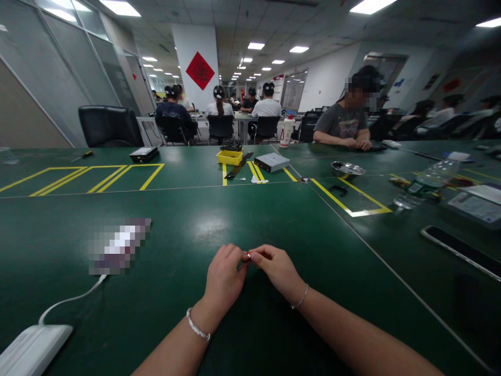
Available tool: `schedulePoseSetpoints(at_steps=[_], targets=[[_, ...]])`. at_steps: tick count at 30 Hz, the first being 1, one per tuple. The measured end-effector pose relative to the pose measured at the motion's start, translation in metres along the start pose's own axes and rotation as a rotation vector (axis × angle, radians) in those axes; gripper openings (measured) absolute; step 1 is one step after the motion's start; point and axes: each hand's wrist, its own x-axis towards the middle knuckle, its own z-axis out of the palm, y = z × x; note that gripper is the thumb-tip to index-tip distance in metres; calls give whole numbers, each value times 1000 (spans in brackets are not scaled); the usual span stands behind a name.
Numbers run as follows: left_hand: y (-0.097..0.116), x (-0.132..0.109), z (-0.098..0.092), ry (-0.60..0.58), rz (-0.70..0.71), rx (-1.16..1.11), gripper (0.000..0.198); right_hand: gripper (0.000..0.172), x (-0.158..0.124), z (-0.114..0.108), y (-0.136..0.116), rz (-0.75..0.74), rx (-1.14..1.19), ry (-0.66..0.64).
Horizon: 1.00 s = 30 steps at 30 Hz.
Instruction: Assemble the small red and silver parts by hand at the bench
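My left hand [224,275] and my right hand [276,267] meet just above the green table [188,324], fingertips pinched together on a tiny red and white object [248,255]. It is too small to identify. Both wrists wear thin bracelets. My forearms rest toward the table's near edge.
A pixelated phone [117,245] with a white cable runs to a white power bank [31,349] at the left. Farther off lie a yellow bin [229,156], a grey box [272,162], a metal bowl [347,168] and a water bottle [425,184]. A dark phone [462,252] lies right. A person [346,122] sits opposite.
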Motion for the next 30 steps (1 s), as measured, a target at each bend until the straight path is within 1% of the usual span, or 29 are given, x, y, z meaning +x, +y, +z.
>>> schedulePoseSetpoints(at_steps=[2,4,6,7,8,10,12,13,15,16,18,21,26,28,30], targets=[[2,0,-1,-10,10,-26,9,15,1,0,-1,13,21,-4],[2,1,-1,-5,21,-67,15,14,5,-5,-3,22,27,-13],[-1,2,0,11,1,-87,27,17,12,-20,-5,5,-20,37],[-3,2,1,24,-27,-83,32,18,17,-32,-6,-16,-73,99],[-6,2,2,32,-64,-69,34,19,22,-47,-6,-38,-148,183],[-10,2,5,37,-133,-35,32,21,31,-86,-3,-61,-352,407],[-14,1,8,1,-149,-22,33,23,36,-130,4,-5,-599,649],[-15,1,9,-19,-149,-19,33,23,36,-152,9,38,-715,738],[-17,1,11,-51,-147,-19,33,26,34,-189,20,131,-865,851],[-17,1,11,-58,-150,-20,32,26,32,-203,26,175,-908,878],[-18,0,12,-63,-161,-25,31,27,28,-223,36,246,-956,885],[-17,0,11,-70,-174,-35,31,29,23,-235,48,305,-1000,837],[-17,1,9,-94,-192,-48,30,33,22,-242,55,366,-1092,748],[-17,1,9,-101,-193,-50,30,35,24,-240,53,332,-1126,738],[-16,1,9,-107,-193,-47,31,37,29,-231,48,231,-1144,752]])
